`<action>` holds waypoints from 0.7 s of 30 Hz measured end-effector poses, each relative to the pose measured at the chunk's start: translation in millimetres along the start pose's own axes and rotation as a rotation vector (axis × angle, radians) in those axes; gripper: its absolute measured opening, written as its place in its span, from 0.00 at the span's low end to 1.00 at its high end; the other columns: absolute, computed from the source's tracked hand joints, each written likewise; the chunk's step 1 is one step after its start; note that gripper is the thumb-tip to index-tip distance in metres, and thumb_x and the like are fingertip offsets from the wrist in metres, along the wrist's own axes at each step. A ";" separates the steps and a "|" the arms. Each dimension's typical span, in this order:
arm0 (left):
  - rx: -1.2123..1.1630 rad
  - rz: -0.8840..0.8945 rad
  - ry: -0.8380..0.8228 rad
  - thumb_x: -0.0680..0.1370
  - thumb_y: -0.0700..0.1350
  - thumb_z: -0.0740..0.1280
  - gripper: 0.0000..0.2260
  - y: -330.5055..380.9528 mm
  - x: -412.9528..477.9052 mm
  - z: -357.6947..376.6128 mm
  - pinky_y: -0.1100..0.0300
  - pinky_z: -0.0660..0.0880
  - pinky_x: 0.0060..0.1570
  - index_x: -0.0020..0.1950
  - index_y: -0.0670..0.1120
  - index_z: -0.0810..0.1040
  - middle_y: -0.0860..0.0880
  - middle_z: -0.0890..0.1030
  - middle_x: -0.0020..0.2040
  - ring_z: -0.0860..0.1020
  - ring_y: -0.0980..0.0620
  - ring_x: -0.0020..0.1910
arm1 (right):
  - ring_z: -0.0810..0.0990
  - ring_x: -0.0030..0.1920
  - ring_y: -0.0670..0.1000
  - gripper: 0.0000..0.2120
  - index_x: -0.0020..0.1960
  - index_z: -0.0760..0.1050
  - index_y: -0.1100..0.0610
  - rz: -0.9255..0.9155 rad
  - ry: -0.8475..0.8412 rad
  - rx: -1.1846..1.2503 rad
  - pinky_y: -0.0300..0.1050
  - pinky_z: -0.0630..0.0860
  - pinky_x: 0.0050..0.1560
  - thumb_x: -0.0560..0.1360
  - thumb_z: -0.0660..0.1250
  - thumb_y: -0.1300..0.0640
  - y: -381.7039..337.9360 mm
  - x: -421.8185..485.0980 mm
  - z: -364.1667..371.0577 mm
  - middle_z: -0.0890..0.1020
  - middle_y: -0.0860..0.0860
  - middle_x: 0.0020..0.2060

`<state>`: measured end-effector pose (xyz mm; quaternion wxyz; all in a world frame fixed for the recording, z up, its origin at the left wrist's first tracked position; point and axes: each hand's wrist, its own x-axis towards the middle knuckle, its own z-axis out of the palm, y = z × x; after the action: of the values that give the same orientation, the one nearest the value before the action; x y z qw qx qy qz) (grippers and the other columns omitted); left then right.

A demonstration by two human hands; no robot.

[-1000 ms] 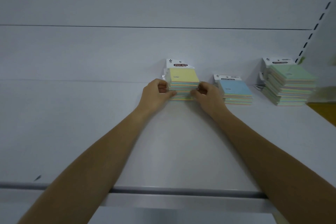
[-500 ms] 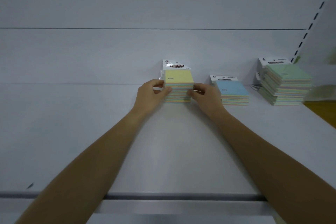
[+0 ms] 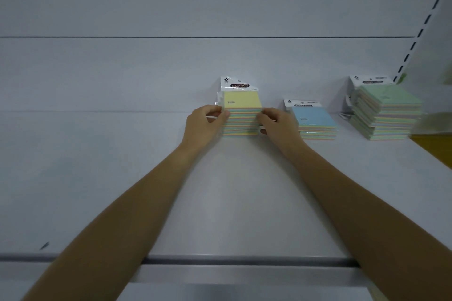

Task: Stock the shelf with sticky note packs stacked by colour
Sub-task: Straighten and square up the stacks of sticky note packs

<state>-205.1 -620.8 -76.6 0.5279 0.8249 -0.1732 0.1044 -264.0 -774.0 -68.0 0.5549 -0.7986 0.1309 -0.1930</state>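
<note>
A stack of yellow-topped sticky note packs (image 3: 241, 102) stands on the white shelf (image 3: 232, 190) against the back panel, near the middle. My left hand (image 3: 204, 123) presses against the stack's left side and my right hand (image 3: 277, 124) against its right side, fingers curled on the pack edges. To the right lies a low stack of blue-topped packs (image 3: 314, 120). Further right stands a taller, slightly uneven stack of green-topped packs (image 3: 389, 110).
A grey metal front rail (image 3: 220, 260) runs along the shelf edge near me. A slotted upright (image 3: 424, 22) rises at the far right. An orange-brown surface (image 3: 433, 146) shows beyond the shelf's right end. The shelf's left half is bare white.
The yellow stack has been pushed back towards the rear panel between both hands. My fingers have shifted slightly along its sides. The blue and green stacks have stayed put.
</note>
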 end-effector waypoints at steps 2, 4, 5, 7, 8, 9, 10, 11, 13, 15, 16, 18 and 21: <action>0.004 0.039 -0.001 0.75 0.47 0.67 0.18 0.4 -1.6 0.6 0.83 0.66 0.37 0.64 0.45 0.74 0.47 0.79 0.54 0.77 0.52 0.47 | 0.76 0.50 0.49 0.19 0.67 0.68 0.58 -0.030 0.010 0.002 0.44 0.74 0.58 0.76 0.62 0.60 0.1 -1.0 -0.9 0.78 0.52 0.52; 0.014 0.099 -0.004 0.75 0.45 0.68 0.18 1.1 -3.4 1.2 0.83 0.67 0.38 0.64 0.45 0.74 0.44 0.77 0.57 0.77 0.52 0.45 | 0.78 0.53 0.51 0.20 0.68 0.67 0.56 -0.136 0.022 -0.127 0.32 0.67 0.51 0.77 0.61 0.61 1.9 -1.8 -1.9 0.78 0.53 0.57; 0.018 0.116 0.001 0.75 0.43 0.68 0.17 2.1 -4.4 1.3 0.83 0.68 0.39 0.63 0.44 0.74 0.43 0.77 0.59 0.77 0.52 0.44 | 0.79 0.54 0.52 0.20 0.68 0.67 0.55 -0.181 0.027 -0.199 0.29 0.65 0.47 0.77 0.61 0.60 3.6 -0.9 -1.9 0.78 0.54 0.59; 0.033 0.139 0.014 0.74 0.42 0.68 0.16 2.8 -5.7 1.0 0.83 0.67 0.39 0.61 0.42 0.75 0.42 0.78 0.59 0.77 0.52 0.43 | 0.78 0.56 0.52 0.19 0.69 0.67 0.54 -0.204 0.026 -0.268 0.27 0.62 0.43 0.78 0.60 0.59 5.8 0.4 -1.6 0.78 0.54 0.60; 0.043 0.150 0.017 0.74 0.41 0.69 0.16 2.9 -6.0 0.9 0.83 0.68 0.39 0.61 0.41 0.76 0.41 0.78 0.58 0.77 0.52 0.43 | 0.78 0.56 0.52 0.19 0.69 0.67 0.54 -0.206 0.022 -0.289 0.27 0.62 0.43 0.78 0.59 0.59 6.0 0.5 -1.9 0.78 0.54 0.60; 0.053 0.160 0.019 0.74 0.41 0.69 0.16 2.5 -5.9 1.0 0.82 0.68 0.38 0.61 0.40 0.76 0.41 0.79 0.57 0.77 0.52 0.44 | 0.78 0.57 0.52 0.19 0.69 0.66 0.54 -0.212 0.021 -0.309 0.28 0.62 0.45 0.78 0.59 0.58 6.3 0.6 -2.4 0.79 0.54 0.60; 0.066 0.175 0.023 0.74 0.41 0.69 0.15 2.3 -5.8 1.5 0.81 0.69 0.39 0.60 0.40 0.76 0.40 0.79 0.57 0.77 0.51 0.44 | 0.78 0.57 0.51 0.20 0.69 0.66 0.54 -0.224 0.018 -0.330 0.30 0.63 0.46 0.78 0.59 0.58 6.2 0.1 -3.2 0.79 0.54 0.59; 0.084 0.189 0.027 0.74 0.41 0.69 0.15 2.5 -5.9 2.0 0.79 0.69 0.39 0.60 0.39 0.76 0.40 0.79 0.56 0.78 0.51 0.45 | 0.78 0.57 0.51 0.20 0.69 0.66 0.54 -0.242 0.015 -0.345 0.31 0.63 0.46 0.78 0.59 0.58 6.6 -0.3 -3.8 0.80 0.53 0.58; 0.110 0.209 0.032 0.74 0.41 0.68 0.16 3.8 -6.7 2.6 0.72 0.72 0.42 0.61 0.39 0.76 0.39 0.80 0.55 0.78 0.51 0.47 | 0.78 0.57 0.51 0.19 0.68 0.67 0.54 -0.279 0.012 -0.365 0.33 0.63 0.44 0.77 0.60 0.59 6.2 -1.8 -3.9 0.81 0.53 0.56; 0.123 0.220 0.033 0.74 0.41 0.68 0.16 5.2 -7.7 2.5 0.63 0.74 0.49 0.61 0.39 0.76 0.39 0.80 0.55 0.79 0.49 0.49 | 0.78 0.58 0.52 0.19 0.68 0.68 0.55 -0.292 0.023 -0.364 0.30 0.61 0.42 0.77 0.60 0.61 6.1 -3.2 -3.6 0.81 0.53 0.55; 0.128 0.222 0.034 0.74 0.41 0.69 0.16 5.8 -8.0 2.3 0.61 0.73 0.51 0.61 0.39 0.76 0.39 0.80 0.55 0.80 0.47 0.51 | 0.78 0.58 0.52 0.20 0.68 0.68 0.56 -0.291 0.031 -0.353 0.28 0.60 0.43 0.77 0.60 0.62 4.9 -4.4 -3.9 0.81 0.54 0.55; 0.129 0.221 0.046 0.73 0.41 0.69 0.16 5.8 -8.5 2.3 0.62 0.74 0.49 0.60 0.39 0.76 0.40 0.81 0.54 0.80 0.46 0.51 | 0.78 0.58 0.52 0.20 0.68 0.68 0.59 -0.295 0.034 -0.332 0.29 0.63 0.46 0.77 0.61 0.63 2.5 -7.1 -4.0 0.81 0.56 0.56; 0.081 0.208 0.088 0.74 0.42 0.69 0.15 5.8 -9.1 3.2 0.76 0.71 0.43 0.59 0.39 0.78 0.40 0.81 0.53 0.80 0.50 0.47 | 0.78 0.59 0.52 0.20 0.68 0.68 0.58 -0.257 0.038 -0.292 0.32 0.65 0.52 0.77 0.62 0.59 1.5 -7.2 -3.1 0.80 0.56 0.57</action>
<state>-215.8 -624.3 -76.4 0.4875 0.8177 -0.2302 0.2016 -271.8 -774.2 -69.6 0.4015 -0.8769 0.0647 -0.2561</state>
